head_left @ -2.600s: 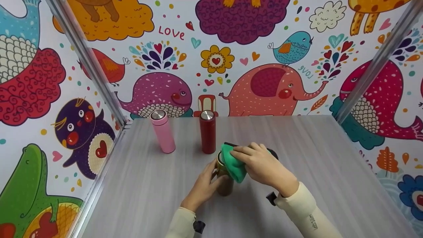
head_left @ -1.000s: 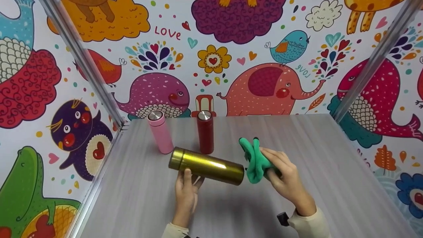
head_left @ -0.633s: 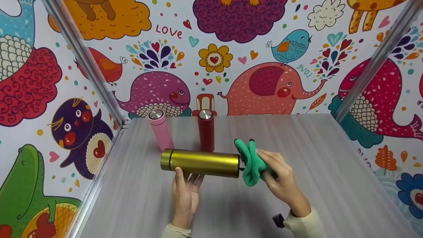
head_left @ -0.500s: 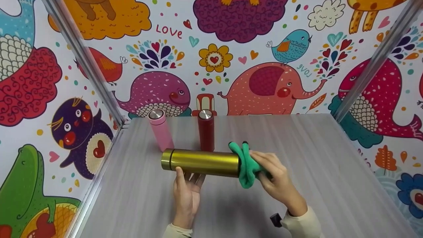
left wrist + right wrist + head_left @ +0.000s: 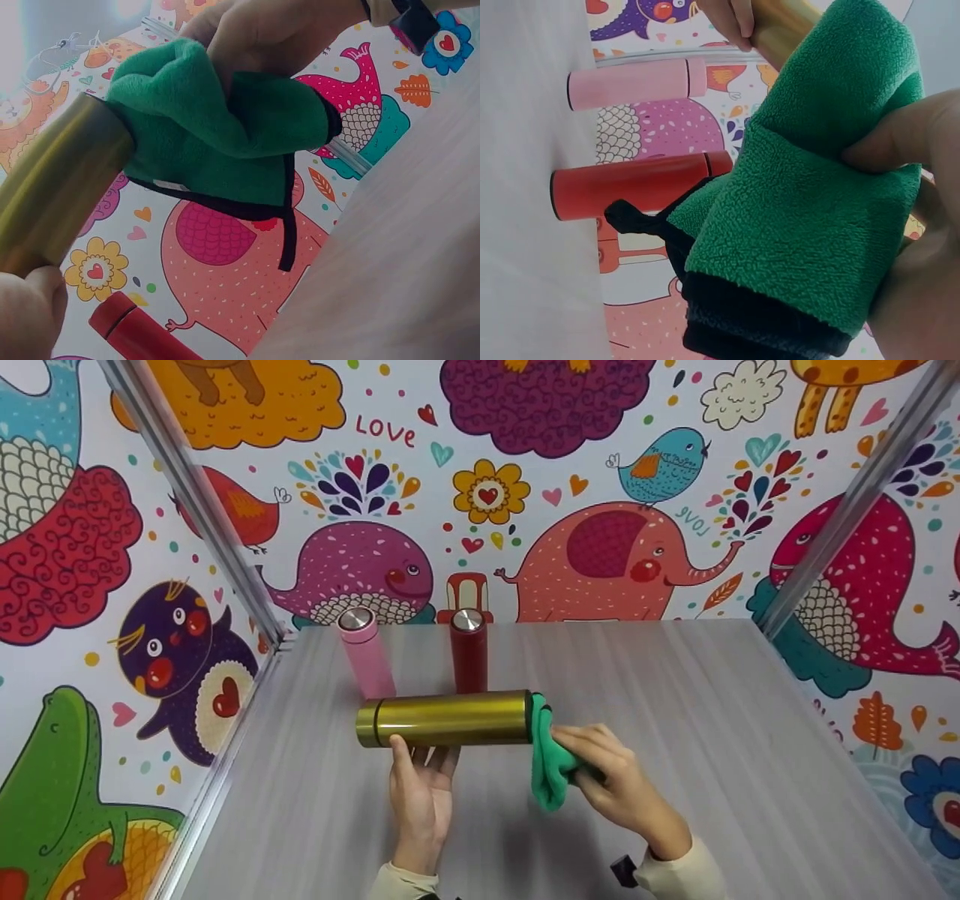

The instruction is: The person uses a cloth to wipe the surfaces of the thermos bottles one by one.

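Note:
A gold thermos flask (image 5: 454, 719) lies sideways in the air above the table. My left hand (image 5: 421, 802) holds it from below near its capped end, the thumb on the near side. Folded in my right hand (image 5: 622, 780) is a green cleaning cloth (image 5: 551, 765) with black edging. The cloth presses against the flask's base, at the right end, and hides it. In the right wrist view the thumb pinches the cloth (image 5: 802, 195), and a black loop hangs from it.
Behind the hands, a pink thermos flask (image 5: 367, 660) and a dark red thermos flask (image 5: 469, 656) stand upright on the grey table (image 5: 720, 735). Walls printed with cartoon animals, with metal corner posts (image 5: 202, 502), enclose the table.
The gold flask has gone from standing on the table to being held sideways. The right hand has brought the cloth left onto its base, then slightly down. The flask has tilted nearer level.

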`<action>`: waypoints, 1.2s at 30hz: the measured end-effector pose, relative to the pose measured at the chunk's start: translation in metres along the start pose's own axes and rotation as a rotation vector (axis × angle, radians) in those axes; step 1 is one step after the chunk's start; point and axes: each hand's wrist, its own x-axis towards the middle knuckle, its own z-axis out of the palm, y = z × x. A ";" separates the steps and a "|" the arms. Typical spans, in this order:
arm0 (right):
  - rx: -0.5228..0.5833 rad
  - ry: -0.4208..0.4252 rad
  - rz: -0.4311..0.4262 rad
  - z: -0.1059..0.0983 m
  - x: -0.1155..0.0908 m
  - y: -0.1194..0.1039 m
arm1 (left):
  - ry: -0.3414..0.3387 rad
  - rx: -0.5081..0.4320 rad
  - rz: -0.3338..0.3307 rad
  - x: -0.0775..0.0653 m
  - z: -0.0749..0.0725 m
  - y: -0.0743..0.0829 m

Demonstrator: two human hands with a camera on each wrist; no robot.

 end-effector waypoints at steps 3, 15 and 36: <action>0.004 0.003 -0.019 0.001 -0.002 -0.002 | 0.005 -0.008 0.004 0.001 0.000 0.000; -0.020 0.083 -0.080 -0.005 0.017 -0.012 | 0.015 0.044 0.002 0.000 -0.004 -0.008; 0.040 0.058 0.025 0.007 0.009 -0.008 | -0.003 0.012 0.034 -0.006 0.000 0.002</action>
